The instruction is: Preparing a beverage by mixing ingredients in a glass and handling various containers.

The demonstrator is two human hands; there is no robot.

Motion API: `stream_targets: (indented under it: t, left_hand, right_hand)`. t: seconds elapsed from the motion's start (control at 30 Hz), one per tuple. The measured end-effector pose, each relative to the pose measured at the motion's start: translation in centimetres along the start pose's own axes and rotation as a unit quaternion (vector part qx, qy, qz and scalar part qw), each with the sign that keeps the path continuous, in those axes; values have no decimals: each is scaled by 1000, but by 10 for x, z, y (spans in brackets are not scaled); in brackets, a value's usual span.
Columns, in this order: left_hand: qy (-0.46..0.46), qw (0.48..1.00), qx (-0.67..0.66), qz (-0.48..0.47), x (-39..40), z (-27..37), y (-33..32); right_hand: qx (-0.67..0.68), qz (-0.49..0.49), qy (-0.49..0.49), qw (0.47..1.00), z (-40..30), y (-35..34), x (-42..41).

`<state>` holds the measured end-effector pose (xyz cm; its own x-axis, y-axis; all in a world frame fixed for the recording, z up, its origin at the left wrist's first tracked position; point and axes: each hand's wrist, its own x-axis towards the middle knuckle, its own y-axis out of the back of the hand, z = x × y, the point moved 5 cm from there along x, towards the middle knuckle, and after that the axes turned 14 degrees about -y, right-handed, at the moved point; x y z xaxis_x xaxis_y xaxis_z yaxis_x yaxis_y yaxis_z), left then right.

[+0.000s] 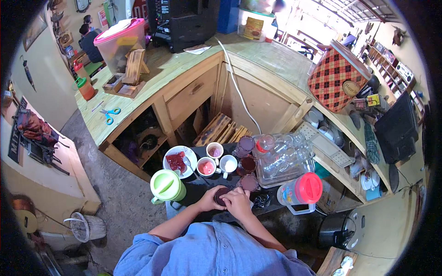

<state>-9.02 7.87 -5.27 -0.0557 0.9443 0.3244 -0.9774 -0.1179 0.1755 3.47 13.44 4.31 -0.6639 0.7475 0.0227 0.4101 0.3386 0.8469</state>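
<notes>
A small round container with a dark top (221, 195) is between my hands over the dark table (203, 186). Around its left side curls my left hand (210, 199). My right hand (238, 203) has its fingers on the top and rim, hiding part of it. Just beyond are several dark-filled glass containers, among them a reddish-brown one (247, 164) and a purplish one (248, 183). Beside them stand a cup of white contents (228, 163), a cup of pink contents (207, 167) and another cup (214, 149). A white plate (190, 150) carries red jelly (176, 161) and a spoon (188, 162).
A green lidded pitcher (167, 186) flanks the table's left, a red-lidded pitcher (304, 189) its right. Clear glass jars (286, 155) crowd a tray (272, 183). Crumpled black plastic (262, 200) lies near my right hand. Scissors (110, 115) rest on the wooden counter (138, 103).
</notes>
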Motion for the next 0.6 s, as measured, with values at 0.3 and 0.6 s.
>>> stream_targets:
  t: [0.3,0.6]
  left_hand:
    - [-17,998,-9,-57,8,11,-20]
    - [-7,997,-28,-72,14,11,-39]
  right_hand:
    - [26,35,-6,999,9,15,-19]
    - [1,68,-14,998,18,23,-33]
